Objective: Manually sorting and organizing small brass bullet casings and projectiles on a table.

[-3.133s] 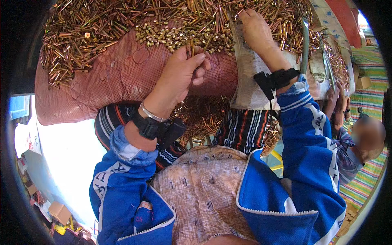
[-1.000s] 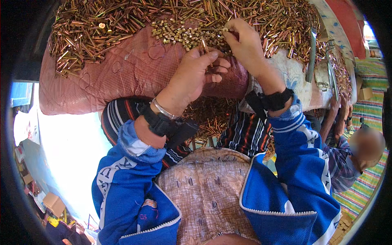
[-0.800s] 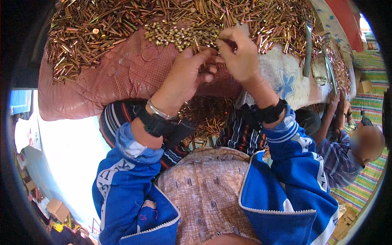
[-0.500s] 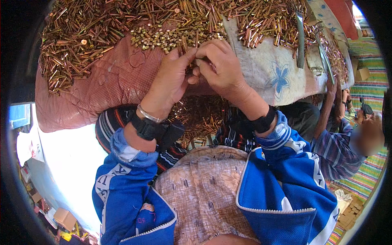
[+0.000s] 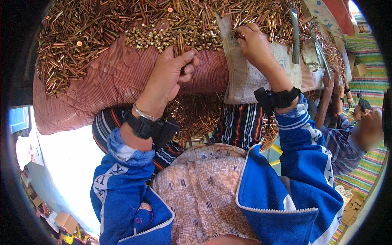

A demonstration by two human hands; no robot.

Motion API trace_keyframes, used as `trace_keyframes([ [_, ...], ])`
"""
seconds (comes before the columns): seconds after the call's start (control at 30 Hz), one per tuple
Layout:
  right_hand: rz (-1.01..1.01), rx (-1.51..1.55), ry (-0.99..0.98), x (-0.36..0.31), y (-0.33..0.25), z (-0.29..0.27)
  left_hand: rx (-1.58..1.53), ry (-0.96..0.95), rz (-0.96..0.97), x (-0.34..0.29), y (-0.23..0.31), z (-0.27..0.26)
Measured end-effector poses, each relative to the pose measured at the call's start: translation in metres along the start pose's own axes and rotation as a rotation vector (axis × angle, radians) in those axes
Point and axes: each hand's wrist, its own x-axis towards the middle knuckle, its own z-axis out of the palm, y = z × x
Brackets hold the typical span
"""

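Note:
My left hand [image 5: 173,69] is closed around a small bunch of thin copper-coloured metal rods [image 5: 179,45], which stand up between thumb and fingers. To the right, my right hand [image 5: 255,45] reaches to the near edge of the rod pile [image 5: 261,16]. Its fingers are curled over a few rods [image 5: 240,36] there, partly hidden by the hand. Just beyond my left hand lies a heap of small gold-coloured metal pieces [image 5: 151,37], shaped like nuts.
A reddish checked cloth [image 5: 102,81] and a whitish cloth [image 5: 245,90] cover the padded work surface. Rods also lie below its edge [image 5: 196,114]. Flat metal bars [image 5: 295,36] stand at right. A co-worker in a striped sleeve [image 5: 341,143] has hands at the surface's right end.
My right hand has left my left hand and moved right, to the rods at the pile's edge. My left hand stays near its place, still holding its bunch.

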Motion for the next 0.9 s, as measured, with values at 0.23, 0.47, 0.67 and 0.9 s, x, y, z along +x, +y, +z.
trace_keyframes([
  [0.23,-0.044,-0.065,-0.198,0.007,-0.005,-0.012,0.014,0.0,0.006,-0.001,0.0,0.001],
  [0.47,-0.16,-0.229,-0.188,0.004,-0.014,-0.01,-0.004,0.013,-0.003,-0.002,-0.001,0.002],
  [0.67,-0.204,-0.267,0.009,0.003,-0.006,-0.001,0.013,0.002,-0.012,-0.003,0.001,0.0],
  [0.9,0.23,0.689,0.244,0.018,-0.047,-0.008,0.076,0.024,-0.043,-0.003,0.003,0.004],
])
